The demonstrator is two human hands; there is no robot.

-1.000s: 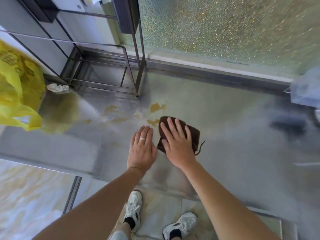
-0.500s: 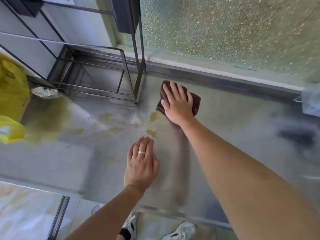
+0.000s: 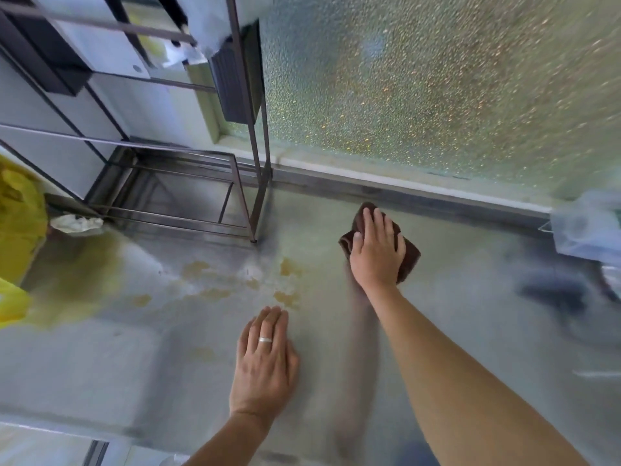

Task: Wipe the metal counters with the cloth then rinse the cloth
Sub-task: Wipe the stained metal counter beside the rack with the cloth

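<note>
Cloth, dark brown, folded small, lies on the metal counter toward its back edge, near the ledge under the textured glass panel. Right hand lies flat on top of it, fingers straight and close together, pointing toward the glass, pressing the cloth down; cloth edges show past the fingertips, the thumb side and the right of the palm. Left hand rests palm-down on bare counter nearer the front edge, fingers straight and together, holding nothing; a silver ring on one finger. The two hands are well apart.

Yellow-brown stains spot the counter between the hands and to the left, the nearest patch just ahead of the left fingertips. A larger olive-yellow smear spreads farther left.

Dark metal wire rack stands on the counter at the back left, one leg set down near the stains. Crumpled white plastic lies by the rack's base. Yellow plastic bag at the far left edge. Clear plastic container, blurred, at the right edge against the ledge.
</note>
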